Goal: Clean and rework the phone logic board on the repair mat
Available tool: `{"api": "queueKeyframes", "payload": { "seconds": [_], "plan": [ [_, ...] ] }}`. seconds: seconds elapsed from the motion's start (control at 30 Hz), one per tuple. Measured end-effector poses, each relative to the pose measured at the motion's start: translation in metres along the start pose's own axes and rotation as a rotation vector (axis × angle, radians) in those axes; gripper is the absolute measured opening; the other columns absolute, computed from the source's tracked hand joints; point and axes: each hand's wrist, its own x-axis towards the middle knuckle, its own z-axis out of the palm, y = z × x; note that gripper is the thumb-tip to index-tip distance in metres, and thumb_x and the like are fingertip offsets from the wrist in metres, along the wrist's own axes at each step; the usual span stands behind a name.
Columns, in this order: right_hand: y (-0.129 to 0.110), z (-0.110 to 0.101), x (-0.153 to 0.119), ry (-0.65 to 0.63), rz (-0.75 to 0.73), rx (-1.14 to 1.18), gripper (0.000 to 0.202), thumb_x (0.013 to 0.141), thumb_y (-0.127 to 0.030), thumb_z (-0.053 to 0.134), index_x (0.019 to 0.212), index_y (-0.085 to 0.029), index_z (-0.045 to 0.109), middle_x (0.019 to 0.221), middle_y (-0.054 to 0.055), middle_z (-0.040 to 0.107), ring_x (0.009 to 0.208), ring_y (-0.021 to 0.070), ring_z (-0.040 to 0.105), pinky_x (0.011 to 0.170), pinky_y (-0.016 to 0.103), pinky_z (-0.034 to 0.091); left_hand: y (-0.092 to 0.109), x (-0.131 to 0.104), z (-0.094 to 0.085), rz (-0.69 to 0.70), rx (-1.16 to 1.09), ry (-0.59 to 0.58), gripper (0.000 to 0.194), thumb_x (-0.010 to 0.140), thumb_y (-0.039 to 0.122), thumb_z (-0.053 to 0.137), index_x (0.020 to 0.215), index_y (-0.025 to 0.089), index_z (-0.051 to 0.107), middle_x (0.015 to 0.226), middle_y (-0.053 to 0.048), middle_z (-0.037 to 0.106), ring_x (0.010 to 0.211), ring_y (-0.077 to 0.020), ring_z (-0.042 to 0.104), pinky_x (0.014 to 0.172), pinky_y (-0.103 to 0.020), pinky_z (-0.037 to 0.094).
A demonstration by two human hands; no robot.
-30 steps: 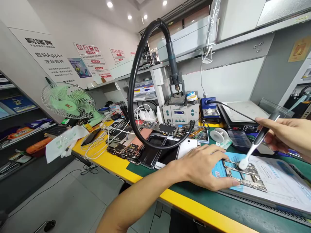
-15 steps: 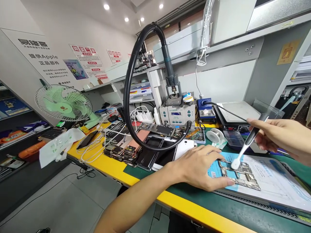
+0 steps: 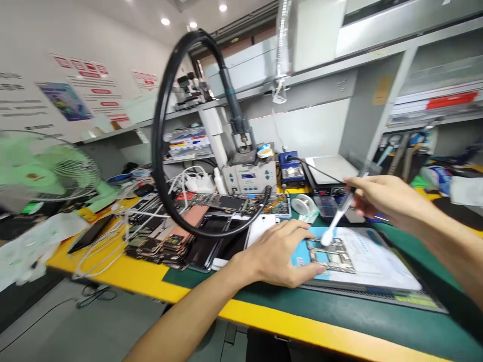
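A phone circuit board (image 3: 341, 260) lies flat on a flat white-and-blue packet (image 3: 385, 264). My left hand (image 3: 283, 254) steadies the board from its left side, thumb at the near edge and fingers at the far edge. My right hand (image 3: 381, 195) grips a brush (image 3: 336, 221) with a dark handle and white neck. The brush slants down to the left, its white rounded head on or just over the board's far part. The hand covers part of the handle.
A hot-air station (image 3: 249, 176) stands behind, its thick black hose (image 3: 160, 130) looping in front. Left are stacked phone boards (image 3: 169, 244), dark phones (image 3: 207, 246) and white cables (image 3: 101, 241). A solder wick spool (image 3: 302, 203) sits beyond my left hand. A green fan (image 3: 45, 166) stands far left.
The view has swung to the right, so the whole bench appears shifted left. My left hand stays at the board, and the brush in my right hand remains at its far part.
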Motion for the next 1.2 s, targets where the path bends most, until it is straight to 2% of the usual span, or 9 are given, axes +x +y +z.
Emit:
{"api": "queueKeyframes", "payload": {
  "seconds": [0.1,0.2,0.4,0.57,0.67,0.73,0.87,1.1,1.2],
  "plan": [
    [-0.004,0.002,-0.001,0.032,0.014,-0.032,0.052,0.106,-0.027,0.065,0.056,-0.019,0.056,0.044,0.007,0.060,0.031,0.0122,0.052,0.031,0.021,0.032,0.003,0.001,-0.001,-0.008,0.002,0.000,0.057,0.092,0.054,0.073,0.136,0.018,0.066,0.152,-0.016,0.063,0.142,-0.0316,0.060,0.123,-0.046,0.049],
    [-0.004,0.001,0.002,0.049,0.004,-0.013,0.047,0.109,-0.021,0.057,0.062,-0.018,0.059,0.044,0.002,0.060,0.031,0.0115,0.052,0.030,0.020,0.032,0.002,0.002,-0.002,-0.017,0.015,-0.014,0.053,0.094,0.049,0.072,0.135,0.017,0.065,0.153,-0.018,0.061,0.142,-0.0332,0.060,0.123,-0.050,0.049],
    [-0.001,-0.004,0.007,-0.034,-0.010,-0.012,0.054,0.110,-0.027,0.056,0.057,-0.019,0.056,0.043,0.005,0.061,0.031,0.0123,0.053,0.030,0.021,0.033,-0.009,-0.002,0.005,-0.028,0.064,-0.029,0.050,0.100,0.053,0.063,0.140,0.022,0.061,0.157,-0.015,0.057,0.144,-0.0349,0.059,0.122,-0.057,0.048],
    [0.001,-0.006,0.009,-0.069,-0.021,-0.001,0.051,0.111,-0.028,0.055,0.061,-0.019,0.057,0.050,0.005,0.066,0.035,0.0121,0.057,0.031,0.020,0.035,-0.017,-0.004,0.009,-0.020,0.099,-0.019,0.048,0.101,0.057,0.062,0.140,0.029,0.059,0.157,-0.009,0.057,0.142,-0.0315,0.060,0.121,-0.053,0.050],
    [0.003,-0.007,0.011,-0.095,-0.013,-0.029,0.054,0.111,-0.030,0.057,0.058,-0.018,0.057,0.045,0.006,0.064,0.032,0.0119,0.053,0.030,0.021,0.035,-0.019,-0.002,0.009,-0.025,0.116,-0.017,0.048,0.101,0.058,0.062,0.141,0.032,0.058,0.158,-0.007,0.056,0.142,-0.0306,0.061,0.120,-0.052,0.052],
    [0.004,-0.007,0.012,-0.083,-0.012,-0.043,0.055,0.111,-0.030,0.056,0.057,-0.018,0.057,0.042,0.005,0.061,0.030,0.0113,0.050,0.030,0.021,0.034,-0.019,-0.002,0.009,-0.024,0.125,-0.019,0.049,0.100,0.058,0.063,0.142,0.033,0.057,0.158,-0.007,0.057,0.143,-0.0309,0.060,0.120,-0.052,0.051],
    [0.004,-0.008,0.013,-0.086,-0.013,-0.030,0.051,0.111,-0.028,0.054,0.061,-0.019,0.056,0.046,0.004,0.064,0.034,0.0120,0.056,0.031,0.020,0.035,-0.021,-0.003,0.011,-0.018,0.134,-0.018,0.049,0.100,0.059,0.062,0.142,0.033,0.057,0.158,-0.007,0.057,0.143,-0.0306,0.059,0.121,-0.052,0.050],
    [0.004,-0.008,0.013,-0.088,-0.027,-0.022,0.045,0.112,-0.028,0.055,0.068,-0.019,0.058,0.049,0.002,0.065,0.034,0.0120,0.057,0.031,0.020,0.036,-0.026,-0.006,0.014,-0.008,0.168,0.002,0.049,0.101,0.060,0.061,0.143,0.036,0.054,0.159,-0.004,0.056,0.143,-0.0283,0.060,0.120,-0.049,0.052],
    [0.003,-0.009,0.013,-0.096,-0.024,-0.039,0.049,0.111,-0.029,0.056,0.063,-0.018,0.058,0.047,0.003,0.064,0.032,0.0119,0.055,0.030,0.021,0.035,-0.027,-0.006,0.014,-0.008,0.174,0.002,0.049,0.101,0.060,0.061,0.143,0.035,0.055,0.159,-0.004,0.056,0.143,-0.0287,0.060,0.120,-0.049,0.052]
  ]
}}
